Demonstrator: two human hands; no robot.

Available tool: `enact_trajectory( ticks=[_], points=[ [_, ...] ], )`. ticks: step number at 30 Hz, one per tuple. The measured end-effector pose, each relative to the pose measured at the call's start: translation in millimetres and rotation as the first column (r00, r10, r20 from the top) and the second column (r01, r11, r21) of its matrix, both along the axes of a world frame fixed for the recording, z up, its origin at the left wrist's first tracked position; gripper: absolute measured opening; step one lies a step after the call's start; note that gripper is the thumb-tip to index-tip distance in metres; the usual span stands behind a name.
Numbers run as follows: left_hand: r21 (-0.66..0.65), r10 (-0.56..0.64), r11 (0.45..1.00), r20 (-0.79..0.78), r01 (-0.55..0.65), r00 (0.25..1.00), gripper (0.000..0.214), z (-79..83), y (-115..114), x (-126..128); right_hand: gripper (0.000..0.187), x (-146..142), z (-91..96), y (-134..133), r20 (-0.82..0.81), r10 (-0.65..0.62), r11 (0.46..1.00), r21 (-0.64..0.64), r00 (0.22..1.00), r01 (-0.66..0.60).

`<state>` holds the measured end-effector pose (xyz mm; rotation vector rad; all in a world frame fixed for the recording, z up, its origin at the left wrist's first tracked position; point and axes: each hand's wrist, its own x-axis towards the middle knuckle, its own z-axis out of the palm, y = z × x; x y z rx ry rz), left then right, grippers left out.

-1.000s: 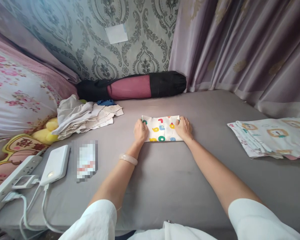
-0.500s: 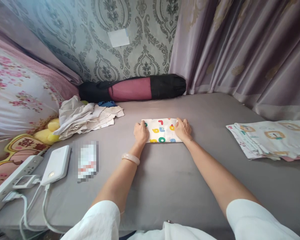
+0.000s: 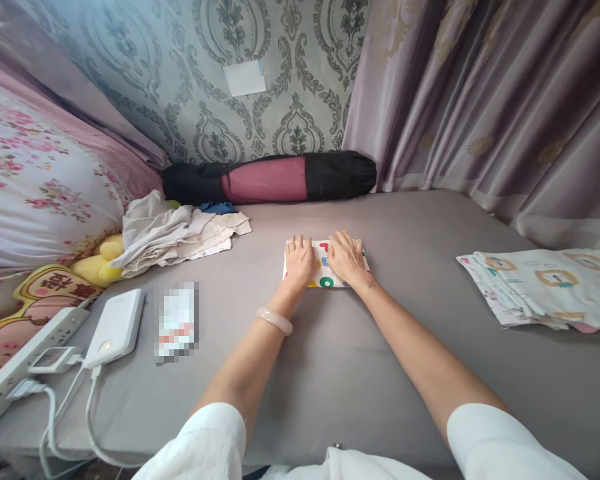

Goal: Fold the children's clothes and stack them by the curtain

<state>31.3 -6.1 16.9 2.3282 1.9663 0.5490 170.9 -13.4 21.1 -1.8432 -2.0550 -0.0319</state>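
A small folded white cloth (image 3: 323, 265) with coloured letter prints lies on the grey bed sheet (image 3: 360, 347), in the middle of the view. My left hand (image 3: 299, 260) rests flat on its left half, fingers stretched out. My right hand (image 3: 347, 257) lies flat on its right half, fingers spread. Both palms press down on the cloth and cover most of it. A pale bangle (image 3: 275, 321) sits on my left wrist.
A stack of folded lion-print cloths (image 3: 540, 287) lies at the right. A crumpled beige pile (image 3: 173, 230) and a yellow plush toy (image 3: 97, 260) lie at the left. A white power bank (image 3: 115, 327), power strip (image 3: 25, 363) and cables sit front left. A rolled mat bag (image 3: 270, 179) lies along the wall.
Both hands moved inward from the cloth's two ends onto its top and opened flat. The cloth appears narrower than before.
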Motion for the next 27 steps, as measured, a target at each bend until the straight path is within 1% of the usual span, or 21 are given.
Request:
enact_trajectory(
  ticks=[2, 4, 7, 10, 14, 18, 23, 27],
  points=[
    [-0.001, -0.072, 0.997, -0.007, 0.072, 0.997, 0.047, -5.0, -0.3, 8.3, 0.048, -8.2, -5.6, -0.9, 0.014, 0.071, 0.996, -0.047, 0.997, -0.07],
    [-0.027, -0.111, 0.994, -0.012, 0.11, 0.994, 0.05, -12.4, 0.4, 11.8, 0.051, -11.3, -11.3, -1.6, 0.013, 0.102, 0.988, -0.116, 0.995, -0.1],
    [-0.08, -0.125, 0.989, -0.028, 0.122, 0.992, 0.053, -22.9, 2.8, 10.6, 0.053, -10.5, -16.8, -1.6, 0.002, 0.094, 0.979, -0.182, 0.996, -0.092],
    [-0.091, -0.121, 0.989, -0.057, 0.116, 0.991, 0.054, -27.6, 4.9, 8.4, 0.054, -9.3, -17.5, -1.0, 0.008, 0.085, 0.975, -0.208, 0.996, -0.082],
    [-0.074, -0.102, 0.993, -0.109, 0.094, 0.989, 0.053, -26.3, 4.3, 8.4, 0.055, -10.2, -16.4, -0.5, 0.022, 0.084, 0.971, -0.224, 0.996, -0.077],
    [-0.06, -0.09, 0.995, -0.145, 0.082, 0.985, 0.053, -23.7, 1.9, 8.9, 0.055, -11.3, -17.4, -0.7, 0.042, 0.074, 0.975, -0.211, 0.996, -0.064],
    [-0.045, -0.09, 0.995, -0.133, 0.085, 0.987, 0.051, -21.3, -0.6, 8.7, 0.054, -10.7, -17.4, -2.0, 0.035, 0.077, 0.981, -0.178, 0.996, -0.07],
    [-0.018, -0.056, 0.998, -0.112, 0.054, 0.992, 0.046, -17.9, -3.2, 7.4, 0.053, -11.4, -14.1, -5.9, 0.027, 0.072, 0.981, -0.18, 0.997, -0.066]
  ],
)
